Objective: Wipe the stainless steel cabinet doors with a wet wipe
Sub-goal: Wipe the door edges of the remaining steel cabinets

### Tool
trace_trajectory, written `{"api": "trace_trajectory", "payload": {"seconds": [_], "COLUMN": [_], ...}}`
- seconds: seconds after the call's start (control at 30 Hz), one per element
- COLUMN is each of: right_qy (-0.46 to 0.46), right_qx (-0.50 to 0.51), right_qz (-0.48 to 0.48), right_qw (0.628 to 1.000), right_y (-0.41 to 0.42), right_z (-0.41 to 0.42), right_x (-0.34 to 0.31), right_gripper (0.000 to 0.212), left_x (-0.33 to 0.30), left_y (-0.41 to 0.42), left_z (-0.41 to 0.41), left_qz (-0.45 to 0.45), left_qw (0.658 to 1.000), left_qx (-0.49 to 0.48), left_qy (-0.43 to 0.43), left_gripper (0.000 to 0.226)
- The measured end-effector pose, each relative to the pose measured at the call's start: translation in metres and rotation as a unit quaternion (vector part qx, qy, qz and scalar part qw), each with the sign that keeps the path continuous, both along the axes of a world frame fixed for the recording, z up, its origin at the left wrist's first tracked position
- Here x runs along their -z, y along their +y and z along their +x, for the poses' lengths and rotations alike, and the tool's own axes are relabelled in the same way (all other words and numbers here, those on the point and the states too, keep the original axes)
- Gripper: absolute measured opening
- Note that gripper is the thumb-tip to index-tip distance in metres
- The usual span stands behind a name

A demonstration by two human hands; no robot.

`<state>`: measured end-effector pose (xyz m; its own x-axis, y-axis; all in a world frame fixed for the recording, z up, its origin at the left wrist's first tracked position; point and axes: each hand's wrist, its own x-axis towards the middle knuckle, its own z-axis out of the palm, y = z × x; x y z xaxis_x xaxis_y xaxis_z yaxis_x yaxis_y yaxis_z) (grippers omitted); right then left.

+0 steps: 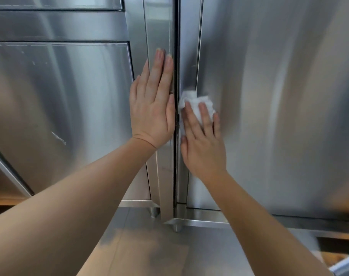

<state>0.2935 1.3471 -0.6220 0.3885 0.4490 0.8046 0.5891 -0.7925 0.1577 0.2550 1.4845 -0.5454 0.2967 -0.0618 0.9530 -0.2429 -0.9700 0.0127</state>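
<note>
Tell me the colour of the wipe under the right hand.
White. The crumpled wet wipe under the right hand shows best in the head view.

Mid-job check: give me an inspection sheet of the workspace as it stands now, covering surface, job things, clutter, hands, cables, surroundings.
Surface: right cabinet door, brushed steel, with soft reflections; left cabinet door shows small pale marks.
Job's things: white wet wipe, crumpled, pressed against the right door's edge strip beside the dark gap between the doors.
Clutter: nothing seen.
Hands: left hand flat, fingers straight, resting on the left door's edge strip; right hand presses the wipe with extended fingers.
Cables: nothing seen.
Surroundings: cabinet foot stands on a grey floor; a drawer front sits above the left door.
</note>
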Motion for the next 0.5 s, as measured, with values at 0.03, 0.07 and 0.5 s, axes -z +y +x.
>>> {"api": "trace_trajectory", "payload": {"seconds": [0.03,0.07,0.5], "right_qy": [0.008,0.020,0.095], "right_qx": [0.008,0.018,0.014], "right_qz": [-0.021,-0.046,-0.103], "right_qw": [1.000,0.999,0.990], "right_y": [-0.002,-0.005,-0.018], "right_z": [-0.001,-0.002,-0.020], "right_x": [0.024,0.053,0.157], "right_gripper": [0.072,0.076,0.069], "left_x": [0.000,0.000,0.000], "left_y": [0.000,0.000,-0.001], "left_z": [0.000,0.000,0.000], "left_qz": [0.001,0.001,0.010], "left_qw": [1.000,1.000,1.000], "left_qx": [-0.001,0.001,0.009], "left_qy": [-0.001,-0.003,-0.008], "left_gripper": [0.055,0.055,0.056]}}
